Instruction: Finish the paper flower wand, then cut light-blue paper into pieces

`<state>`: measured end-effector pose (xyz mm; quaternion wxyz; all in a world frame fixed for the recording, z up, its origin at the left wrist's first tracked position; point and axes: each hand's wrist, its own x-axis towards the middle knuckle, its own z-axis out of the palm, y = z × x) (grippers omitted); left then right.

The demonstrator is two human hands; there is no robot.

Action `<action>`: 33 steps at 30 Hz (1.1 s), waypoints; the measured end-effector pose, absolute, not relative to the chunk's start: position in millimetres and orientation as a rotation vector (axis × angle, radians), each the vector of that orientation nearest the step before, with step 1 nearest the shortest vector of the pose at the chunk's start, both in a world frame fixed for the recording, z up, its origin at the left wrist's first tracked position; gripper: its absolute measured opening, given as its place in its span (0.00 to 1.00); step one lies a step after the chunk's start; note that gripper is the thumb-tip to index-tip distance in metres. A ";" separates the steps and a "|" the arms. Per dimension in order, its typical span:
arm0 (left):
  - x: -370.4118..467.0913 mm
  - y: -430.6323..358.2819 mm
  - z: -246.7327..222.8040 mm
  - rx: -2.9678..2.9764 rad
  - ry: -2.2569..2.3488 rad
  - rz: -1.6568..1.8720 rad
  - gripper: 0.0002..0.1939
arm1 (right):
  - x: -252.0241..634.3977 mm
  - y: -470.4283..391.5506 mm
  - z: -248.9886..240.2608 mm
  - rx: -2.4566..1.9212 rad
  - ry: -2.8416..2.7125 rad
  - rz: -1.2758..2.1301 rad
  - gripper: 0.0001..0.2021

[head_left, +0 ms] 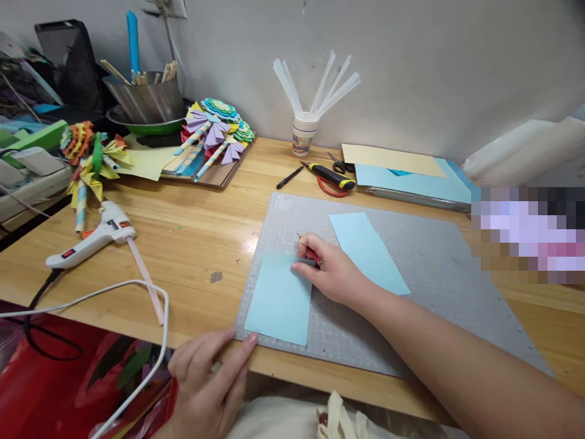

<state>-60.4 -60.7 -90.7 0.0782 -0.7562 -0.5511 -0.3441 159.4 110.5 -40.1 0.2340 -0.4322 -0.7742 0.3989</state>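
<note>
My right hand (pixel 326 268) is closed around a red-and-black pencil (pixel 313 256), its tip pointing up and to the left. The hand rests at the upper right of a light blue paper rectangle (pixel 278 299) lying on the grey cutting mat (pixel 439 305). A second light blue piece of paper (pixel 372 253) lies slanted on the mat, partly behind my right hand and forearm. At the mat's front left corner is my left hand (pixel 210 375), holding nothing, index finger stretched out to the paper's lower edge and the other fingers loosely bent.
A white glue gun (pixel 98 238) with a glue stick and cable lies left. Behind the mat are a black pen (pixel 289 177), a yellow-black tool (pixel 331 175), scissors (pixel 339 163) and a paper cup (pixel 304 134) of strips. Paper flowers (pixel 214 128) and a paper stack (pixel 411 183) flank them.
</note>
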 end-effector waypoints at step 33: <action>-47.1 -47.9 -112.4 -2.018 -1.529 -1.182 0.20 | 154.0 104.5 -43.2 -1.362 -2.148 0.875 0.06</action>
